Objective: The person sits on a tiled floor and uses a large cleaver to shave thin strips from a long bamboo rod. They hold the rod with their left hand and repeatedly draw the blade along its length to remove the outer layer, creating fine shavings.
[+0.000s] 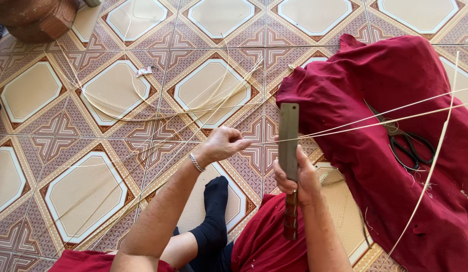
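Near the middle of the frame the right hand (299, 177) is closed around a cleaver (289, 151), its flat blade standing upright toward the top of the picture and its dark handle pointing down toward the lower edge, while just to its left the left hand (223, 144), a bracelet (195, 162) on its wrist, pinches a thin pale cane strip (345, 129) that runs across the blade and off to the right. That strip passes over a dark red cloth (375, 151) filling the right side, where black scissors (405, 141) lie, and more loose strips (158, 111) curve over the patterned tile floor (83, 191) at upper left, with a black sock (214, 211) at lower centre.
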